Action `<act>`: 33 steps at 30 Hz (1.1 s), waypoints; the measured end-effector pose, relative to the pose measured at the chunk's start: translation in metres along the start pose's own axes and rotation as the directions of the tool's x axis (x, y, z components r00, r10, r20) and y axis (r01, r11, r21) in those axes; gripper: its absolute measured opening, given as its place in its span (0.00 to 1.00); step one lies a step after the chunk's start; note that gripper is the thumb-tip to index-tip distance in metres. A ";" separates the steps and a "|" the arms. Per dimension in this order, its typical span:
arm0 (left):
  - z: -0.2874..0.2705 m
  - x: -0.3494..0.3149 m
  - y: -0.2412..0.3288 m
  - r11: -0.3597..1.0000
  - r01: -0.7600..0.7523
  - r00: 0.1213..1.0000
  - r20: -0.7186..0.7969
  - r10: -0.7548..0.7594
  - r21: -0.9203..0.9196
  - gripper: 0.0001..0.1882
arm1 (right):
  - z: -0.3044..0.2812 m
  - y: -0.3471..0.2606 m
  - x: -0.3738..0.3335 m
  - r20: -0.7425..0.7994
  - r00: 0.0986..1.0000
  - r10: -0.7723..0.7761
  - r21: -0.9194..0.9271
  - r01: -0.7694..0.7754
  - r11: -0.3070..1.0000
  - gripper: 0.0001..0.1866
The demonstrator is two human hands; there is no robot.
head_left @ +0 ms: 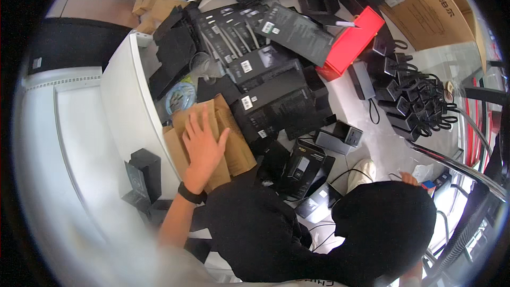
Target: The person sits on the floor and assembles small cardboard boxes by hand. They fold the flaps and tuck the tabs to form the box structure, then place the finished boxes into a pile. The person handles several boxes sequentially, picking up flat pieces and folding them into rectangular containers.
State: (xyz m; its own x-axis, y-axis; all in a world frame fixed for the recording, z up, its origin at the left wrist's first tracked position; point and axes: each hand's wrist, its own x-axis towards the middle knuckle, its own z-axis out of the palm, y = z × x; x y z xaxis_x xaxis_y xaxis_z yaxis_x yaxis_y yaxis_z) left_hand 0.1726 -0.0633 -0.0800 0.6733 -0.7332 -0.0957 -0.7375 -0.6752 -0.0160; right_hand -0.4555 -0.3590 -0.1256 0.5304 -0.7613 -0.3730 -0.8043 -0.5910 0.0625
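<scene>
My left hand (202, 146) lies open on a folded brown cardboard piece (236, 143), its fingers spread and a dark band round the wrist. Just past the fingertips is a clear plastic bag with a blue coil (181, 95). Flattened black boxes (273, 98) overlap to the right of the cardboard. Between my legs stand a black product box (302, 167) and a grey block-shaped device with sockets (345, 137). Only a little of my right hand (408, 178) shows beyond my right knee; its fingers are mostly hidden.
A long red box (353, 42) lies beyond the black boxes. Many grey devices with black cord loops (409, 98) are heaped at the right, near a metal rail (459, 167). A big cardboard carton (425, 8) stands far right. The white cabinet edge (141, 106) borders the left.
</scene>
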 end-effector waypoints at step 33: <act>-0.036 0.092 -0.052 0.834 0.316 0.906 0.405 -0.124 -0.453 0.56 | -0.084 -0.120 0.108 -0.158 0.984 -0.081 0.685 0.169 0.709 0.07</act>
State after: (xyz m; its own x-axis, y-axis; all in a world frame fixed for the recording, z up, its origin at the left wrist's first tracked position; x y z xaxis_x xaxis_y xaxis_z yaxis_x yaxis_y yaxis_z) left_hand 0.2747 -0.0989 -0.0519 0.6799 -0.5477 -0.4876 -0.3781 -0.8316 0.4068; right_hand -0.2792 -0.3930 -0.0960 0.6295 -0.7435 -0.2256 -0.6642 -0.3642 -0.6529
